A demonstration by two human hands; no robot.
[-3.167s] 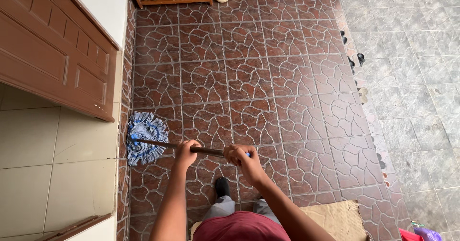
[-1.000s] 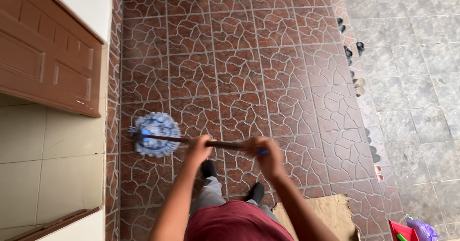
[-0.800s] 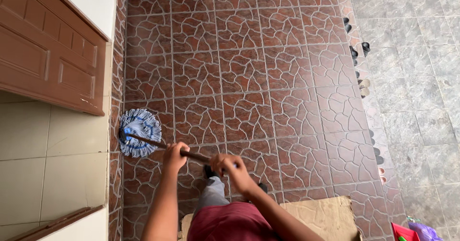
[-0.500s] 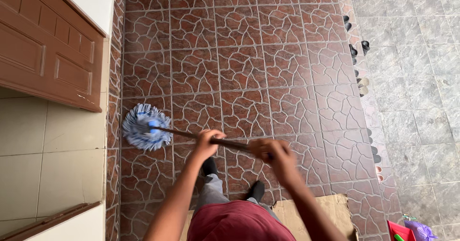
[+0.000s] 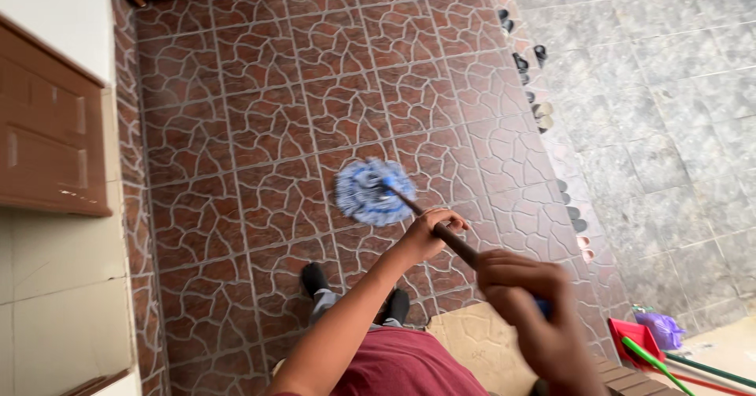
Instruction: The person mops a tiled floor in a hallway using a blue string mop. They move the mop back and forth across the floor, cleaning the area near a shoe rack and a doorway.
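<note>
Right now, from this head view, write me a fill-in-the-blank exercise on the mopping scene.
1. Both hands grip the dark handle of a ____.
2. The mop head is blue and ____.
3. It rests on reddish-brown floor tiles with a ____ pattern.
4. The left hand holds the handle nearer the mop head than the ____ hand.

Missing words: mop; white; cracked-stone; right
</note>
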